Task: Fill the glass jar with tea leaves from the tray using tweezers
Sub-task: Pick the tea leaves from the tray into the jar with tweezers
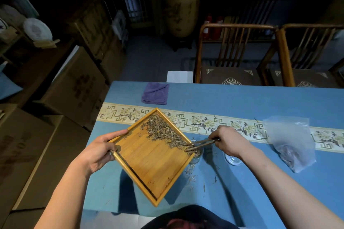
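Observation:
My left hand (101, 151) grips the left corner of a square bamboo tray (147, 161) and holds it lifted and tilted above the blue table. Dry tea leaves (163, 132) lie heaped along the tray's upper right side, down to its right corner. That corner hangs over a small glass jar (197, 155), which holds tea leaves and is partly hidden by the tray. My right hand (228, 140) pinches wooden tweezers (202, 144), whose tips rest in the leaves at the tray's right corner over the jar mouth.
Loose leaves (191, 174) lie scattered on the cloth below the jar. A glass lid (233, 160) sits under my right wrist. A clear plastic bag (292, 141) lies at right, a purple cloth (155, 93) at the far edge. Two wooden chairs (236, 55) stand behind the table.

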